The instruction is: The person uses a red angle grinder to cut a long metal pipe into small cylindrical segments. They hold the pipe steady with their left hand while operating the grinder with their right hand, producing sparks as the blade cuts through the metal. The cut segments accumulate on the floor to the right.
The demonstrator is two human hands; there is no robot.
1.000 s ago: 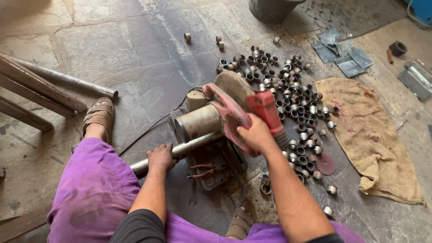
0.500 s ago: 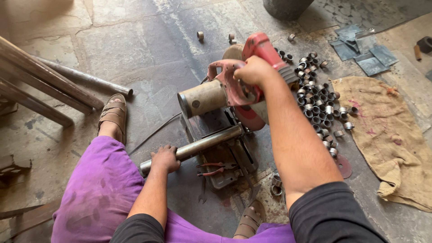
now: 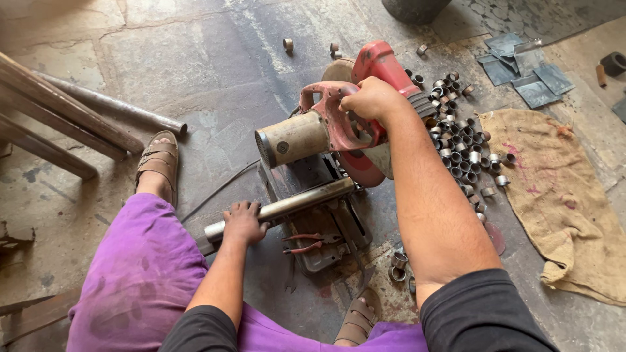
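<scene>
Right hand point(image 3: 372, 99) closed around the red handle point(image 3: 339, 111) of the chop saw point(image 3: 326, 130), saw head raised, disc point(image 3: 362, 166) clear of the pipe. Left hand point(image 3: 243, 221) laid over the steel pipe point(image 3: 287, 205), fingers curled down onto it, pressing it to the saw base point(image 3: 319, 248); whether the thumb wraps under, cannot tell. Pipe lying across the base, tilted up toward the right, near end sticking out past the left hand toward the purple trouser leg point(image 3: 137, 267). Red pliers point(image 3: 310, 242) on the base just below the pipe. Heap of short cut rings point(image 3: 456, 137) on the floor right of the saw, beside the burlap sack point(image 3: 561, 195). A few rings point(image 3: 398, 264) loose near the base corner. Long pipes point(image 3: 59, 111) lying on the floor at left, well apart. Sandalled foot point(image 3: 156, 163) just left of the saw.
</scene>
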